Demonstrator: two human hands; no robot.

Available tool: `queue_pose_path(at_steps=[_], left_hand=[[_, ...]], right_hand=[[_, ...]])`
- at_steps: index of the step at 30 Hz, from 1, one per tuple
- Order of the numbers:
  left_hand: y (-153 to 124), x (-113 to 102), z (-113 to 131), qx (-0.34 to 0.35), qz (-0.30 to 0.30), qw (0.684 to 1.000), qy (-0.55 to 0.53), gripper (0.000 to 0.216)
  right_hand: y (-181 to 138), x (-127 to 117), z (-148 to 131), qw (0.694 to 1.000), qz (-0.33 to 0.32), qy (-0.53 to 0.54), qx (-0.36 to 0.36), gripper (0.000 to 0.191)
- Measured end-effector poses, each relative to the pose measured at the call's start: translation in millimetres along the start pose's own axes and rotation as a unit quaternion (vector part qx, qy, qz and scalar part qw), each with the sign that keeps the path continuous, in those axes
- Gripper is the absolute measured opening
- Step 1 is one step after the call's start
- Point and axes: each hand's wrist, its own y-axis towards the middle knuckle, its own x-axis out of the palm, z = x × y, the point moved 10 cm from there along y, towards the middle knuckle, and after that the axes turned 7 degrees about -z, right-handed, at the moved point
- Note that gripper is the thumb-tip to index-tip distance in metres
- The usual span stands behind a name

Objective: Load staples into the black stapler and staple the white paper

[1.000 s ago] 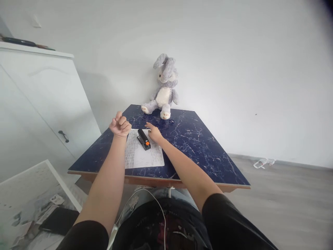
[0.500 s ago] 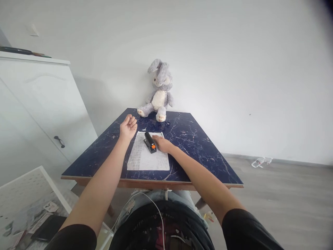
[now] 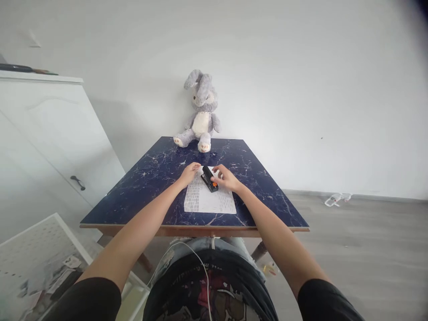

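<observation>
A printed sheet of paper (image 3: 214,205) lies on the dark blue marbled table (image 3: 150,187). On its upper part rests a black stapler (image 3: 207,174) with an orange patch at its near end. My left hand (image 3: 190,174) is at the sheet's far left corner, its fingers closed together on the paper edge. At the stapler's right side is my right hand (image 3: 228,179), fingers bent and apart. Its thumb reaches over the orange patch; whether it touches is hard to tell.
A grey plush rabbit (image 3: 202,122) sits at the table's far edge against the wall. To the left stand a white cabinet (image 3: 53,120) and a white-framed rack (image 3: 58,227) with assorted items. A white cable (image 3: 204,272) hangs over my shirt. Clear plastic (image 3: 336,199) lies on the floor at right.
The sheet and stapler have shifted to the right. My left hand has come down from a raised fist to the paper's corner. My right hand has lifted from lying flat and bent its fingers.
</observation>
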Motion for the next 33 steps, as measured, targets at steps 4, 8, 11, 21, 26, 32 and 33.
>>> queue_pose_path(at_steps=[4, 8, 11, 21, 26, 32, 33], left_hand=[[0.0, 1.1, 3.0, 0.020, -0.015, 0.999, 0.037, 0.017], [0.2, -0.4, 1.2, -0.001, -0.011, 1.000, 0.010, 0.032], [0.2, 0.3, 1.5, -0.012, -0.007, 1.000, -0.005, 0.038], [2.6, 3.8, 1.7, -0.001, -0.035, 0.998, 0.057, 0.047], [2.4, 5.2, 1.0, -0.003, -0.035, 0.999, 0.039, 0.053], [1.1, 3.7, 1.4, -0.012, -0.022, 1.000, -0.012, 0.071], [1.3, 3.5, 1.3, -0.013, -0.021, 0.999, -0.020, 0.074]], right_hand=[[0.6, 30.8, -13.6, 0.993, -0.109, -0.005, -0.039, 0.054], [0.0, 19.5, -14.2, 0.996, -0.081, 0.014, -0.043, 0.040], [-3.0, 10.9, -16.0, 0.994, -0.085, 0.025, -0.062, 0.039], [-0.8, 6.2, 3.5, 0.988, -0.112, 0.089, -0.057, 0.040], [-0.5, 18.8, 31.1, 0.954, -0.141, 0.263, 0.014, 0.044], [-4.0, 29.9, 58.1, 0.896, -0.155, 0.408, 0.086, 0.056], [-3.9, 30.3, 60.8, 0.890, -0.153, 0.418, 0.092, 0.056]])
